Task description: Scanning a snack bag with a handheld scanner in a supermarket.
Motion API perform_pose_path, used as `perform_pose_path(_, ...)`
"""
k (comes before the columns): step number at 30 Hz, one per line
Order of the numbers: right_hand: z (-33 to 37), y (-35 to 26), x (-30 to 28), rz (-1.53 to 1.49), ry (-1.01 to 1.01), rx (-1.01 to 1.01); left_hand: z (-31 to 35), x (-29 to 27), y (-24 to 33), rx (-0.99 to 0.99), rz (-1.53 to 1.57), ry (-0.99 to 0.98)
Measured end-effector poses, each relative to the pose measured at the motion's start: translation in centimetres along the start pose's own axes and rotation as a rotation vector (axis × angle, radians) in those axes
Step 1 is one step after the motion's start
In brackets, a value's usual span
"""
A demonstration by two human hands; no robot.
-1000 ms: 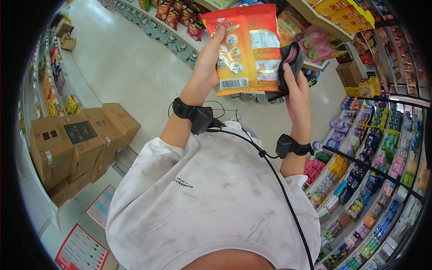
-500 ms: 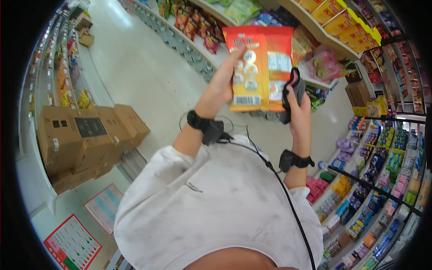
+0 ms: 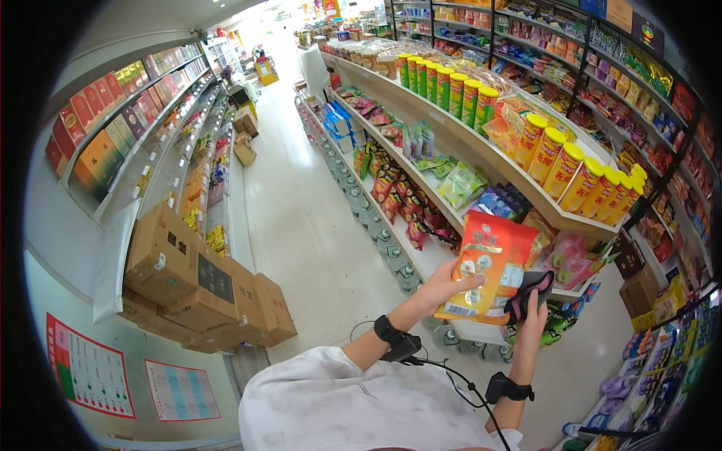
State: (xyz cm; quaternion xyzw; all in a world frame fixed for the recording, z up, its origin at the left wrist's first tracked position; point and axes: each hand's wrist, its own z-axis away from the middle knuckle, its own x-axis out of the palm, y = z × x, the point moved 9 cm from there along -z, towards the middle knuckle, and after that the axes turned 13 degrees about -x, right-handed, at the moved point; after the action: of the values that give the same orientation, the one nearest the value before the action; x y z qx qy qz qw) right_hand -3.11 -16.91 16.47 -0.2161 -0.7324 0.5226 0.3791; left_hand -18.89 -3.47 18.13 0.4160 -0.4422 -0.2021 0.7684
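In front of me is a red, orange and yellow snack bag (image 3: pixel 492 259), its printed back with round white pictures facing me. My left hand (image 3: pixel 449 289) grips its left edge, thumb laid across the front. At the lower right of the bag, my right hand (image 3: pixel 532 322) is closed around a dark, curved object with a pinkish inner part (image 3: pixel 529 295); its kind I cannot make out. That object is pressed against the bag's right side. Beyond the bag are shelves with green snack bags (image 3: pixel 460 185) and red snack bags (image 3: pixel 398 194).
Yellow-lidded canisters (image 3: pixel 562 170) line the upper shelf ahead. Large clear bottles (image 3: pixel 385 244) stand along the foot of that shelving. Stacked cardboard boxes (image 3: pixel 207 278) are at my left, with an aisle floor (image 3: pixel 301 218) between. Dark-framed racks of packets (image 3: pixel 556 49) rise at the right and back.
My view has tilted up, showing more of the aisle and shelves. The bag and both hands now appear lower and further right, the bag slightly tilted. Both hands keep their hold.
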Motion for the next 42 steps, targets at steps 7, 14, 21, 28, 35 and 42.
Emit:
perform_pose_path(7, -0.9, -0.3, -3.2, -0.098, 0.072, -0.015, -1.4, 6.1, -1.0, -0.053, -0.138, -0.158)
perform_pose_path(14, -0.9, 2.3, -9.0, -0.159, 0.122, 0.049, -3.3, 9.8, -3.0, -0.073, -0.274, -0.204)
perform_pose_path(21, 0.0, 3.1, -11.0, -0.231, 0.05, 0.173, -6.0, 9.7, -5.2, -0.164, -0.157, -0.063)
perform_pose_path(28, -0.6, 3.4, -12.6, 0.047, -0.097, 0.142, -7.7, 11.1, -6.3, -0.181, -0.205, -0.039)
perform_pose_path(35, -2.2, 3.5, -11.5, 0.056, -0.146, 0.08, -8.0, 9.8, -7.0, -0.24, -0.086, 0.075)
perform_pose_path(42, -2.6, 2.4, -7.7, 0.111, -0.184, 0.07, -7.1, 6.7, -5.7, -0.232, -0.016, 0.067)
